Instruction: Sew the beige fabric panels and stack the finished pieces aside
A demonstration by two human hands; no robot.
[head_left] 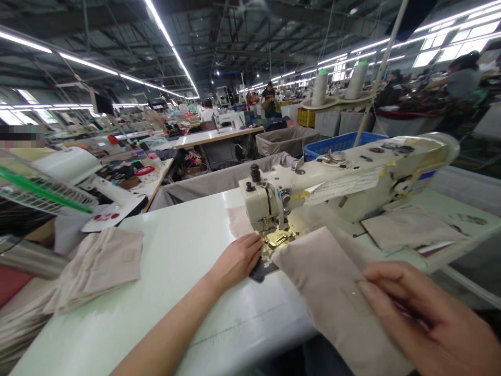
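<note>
Beige fabric pieces (111, 261) lie stacked at the lower left of the frame, on a pale green table (183, 243). Left hand (243, 256): frame centre, fingers together, tips beside the brass-coloured plate (278, 239) of the sewing machine (326, 174) — grip on any item cannot be told. Beige panel (332, 290): right of centre, slanting from beside the plate to the lower edge. Right hand (426, 316): lower right — thumb and forefinger pinched on the panel's right edge.

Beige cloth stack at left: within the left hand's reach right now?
Likely yes: only tabletop shows between the left hand, at the sewing machine, and the beige cloth stack.
</note>
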